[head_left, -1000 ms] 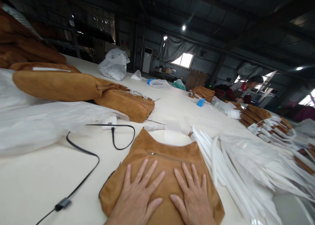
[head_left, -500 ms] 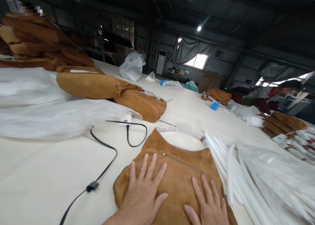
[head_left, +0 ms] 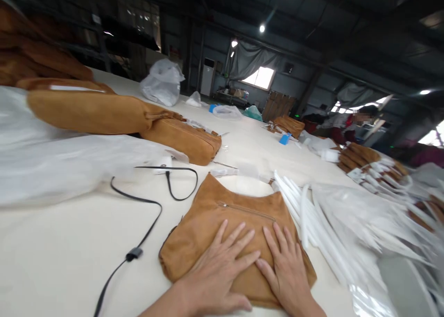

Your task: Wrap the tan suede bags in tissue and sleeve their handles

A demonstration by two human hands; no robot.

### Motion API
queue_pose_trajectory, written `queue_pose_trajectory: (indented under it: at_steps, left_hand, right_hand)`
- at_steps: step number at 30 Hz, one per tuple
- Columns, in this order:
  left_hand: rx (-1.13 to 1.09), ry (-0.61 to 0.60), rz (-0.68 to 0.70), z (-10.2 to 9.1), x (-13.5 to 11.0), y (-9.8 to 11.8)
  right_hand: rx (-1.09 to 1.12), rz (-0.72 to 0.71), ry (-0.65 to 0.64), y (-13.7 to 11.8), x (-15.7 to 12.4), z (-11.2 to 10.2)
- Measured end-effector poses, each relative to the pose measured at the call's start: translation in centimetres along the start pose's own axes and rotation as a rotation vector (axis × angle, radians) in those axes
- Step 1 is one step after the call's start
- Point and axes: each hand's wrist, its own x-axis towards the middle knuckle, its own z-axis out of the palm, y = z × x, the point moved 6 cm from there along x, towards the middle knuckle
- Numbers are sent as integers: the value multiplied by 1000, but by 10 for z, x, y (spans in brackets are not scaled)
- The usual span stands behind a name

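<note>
We press a tan suede shoulder bag [head_left: 211, 215] flat on a white-topped counter [head_left: 58, 247] at lower centre of the frame, our left hand [head_left: 217, 273] and right hand [head_left: 286, 273] now drawn closer together on its lower panel than half a second ago, the left fingertips just beside the right hand. Both grips are spread, palms down and fingers fanned, pinching nothing. The bag lies flat beneath them, its zipped pocket [head_left: 246, 210] running across just above our fingertips and its scooped top edge pointing up the frame. To the left of the bag, a black cable [head_left: 145, 229] with a small inline switch [head_left: 134, 253] curls across the counter, below clear polythene sheeting [head_left: 69, 169] at centre left. A bundle of white plastic tubing [head_left: 294, 201] lies just beside the bag at right. Two more tan bags [head_left: 183, 141] rest end to end at upper left, below a tall pile of tan bags [head_left: 41, 58] at the frame's edge. At far right, a co-worker [head_left: 342, 127] works at the counter's distant end, near a stack of tan bags [head_left: 357, 155].
</note>
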Motion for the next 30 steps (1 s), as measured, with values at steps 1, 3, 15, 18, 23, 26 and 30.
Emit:
queue_pose_trajectory:
  at_steps: [1,3,15,18,23,26,30]
  left_hand:
    - [11,-1,7,1,1,0]
    - [47,16,13,2,2,-2]
    - [109,63,30,8,6,-10]
    - [77,25,11,6,4,-7]
    - [31,47,21,-1,-3,1]
    - [53,113,36,-2,-6,0]
    - [79,166,56,8,-1,-5]
  right_hand:
    - [43,16,-27,-2,2,-6]
    - [186,34,-85,0,6,-17]
    - [372,626,82,152,72,-34]
    - [332,630,-17,158,81,-18]
    - [144,608,-40,167,93,-8]
    - [225,409,76,132,123,-21]
    - [575,-38,59,9,160,-46]
